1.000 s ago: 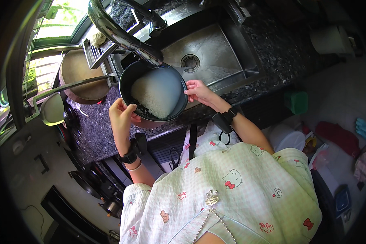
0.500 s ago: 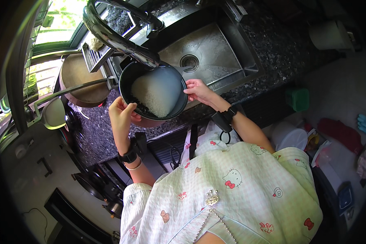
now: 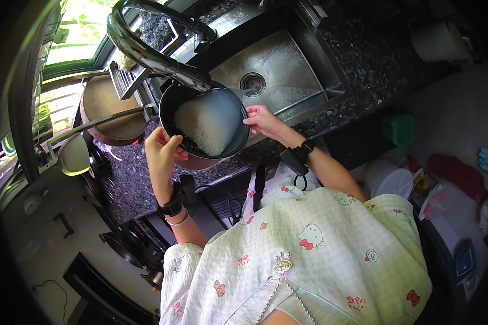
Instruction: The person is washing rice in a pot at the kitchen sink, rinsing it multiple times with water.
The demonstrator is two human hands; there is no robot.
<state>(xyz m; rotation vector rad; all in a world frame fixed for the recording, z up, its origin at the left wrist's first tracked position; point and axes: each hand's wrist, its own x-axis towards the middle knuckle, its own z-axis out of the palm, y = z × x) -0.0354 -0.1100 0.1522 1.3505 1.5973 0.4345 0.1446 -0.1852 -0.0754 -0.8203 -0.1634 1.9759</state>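
Note:
A round dark pot (image 3: 168, 111) is tilted over the near left edge of the steel sink (image 3: 298, 65). Wet white rice (image 3: 205, 135) lies inside it, partly under cloudy water (image 3: 222, 111). A pale stream runs from the pot's far right rim toward the drain (image 3: 252, 84). My left hand (image 3: 164, 149) grips the near left rim, thumb over the edge. On the right side, my right hand (image 3: 263, 120) pinches the rim between thumb and fingers.
A curved chrome faucet (image 3: 152, 62) arches close above the pot. Left of it, a large brown pan (image 3: 106, 108) and a pale, long-handled pan (image 3: 74, 154) stand by the window. Dark speckled counter (image 3: 124, 179) surrounds the sink. A green container (image 3: 399, 130) sits lower at right.
Both hands keep their hold and the pot stays almost in place, still tilted, with water running out. Only a slight shift of the view shows.

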